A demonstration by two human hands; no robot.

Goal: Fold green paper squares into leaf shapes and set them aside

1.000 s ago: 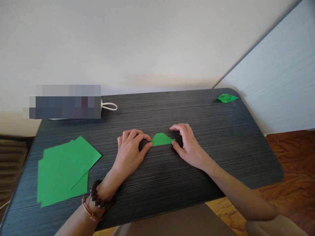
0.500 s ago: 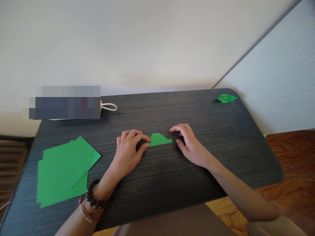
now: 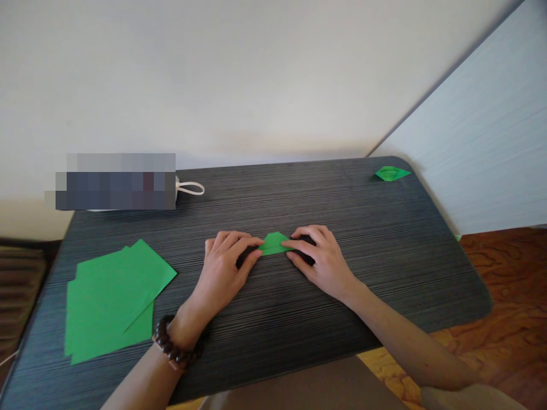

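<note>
A small folded piece of green paper point(image 3: 273, 244) lies flat on the dark table, its top edge cut short and its sides sloping. My left hand point(image 3: 224, 259) has its thumb and forefinger closed on the paper's left end. At the right end, the fingertips and thumb of my right hand point(image 3: 320, 256) pinch the paper and cover its corner. A dark beaded bracelet point(image 3: 173, 344) circles my left wrist.
Several loose green sheets point(image 3: 111, 302) overlap at the left of the table point(image 3: 265, 199). A folded green paper boat shape point(image 3: 392, 173) sits at the far right corner. At the back left is a blurred-out object with a white loop point(image 3: 192, 188).
My right hand has come in leftward and down onto the right end of the folded paper, where it was apart before. The left hand stays on the left end.
</note>
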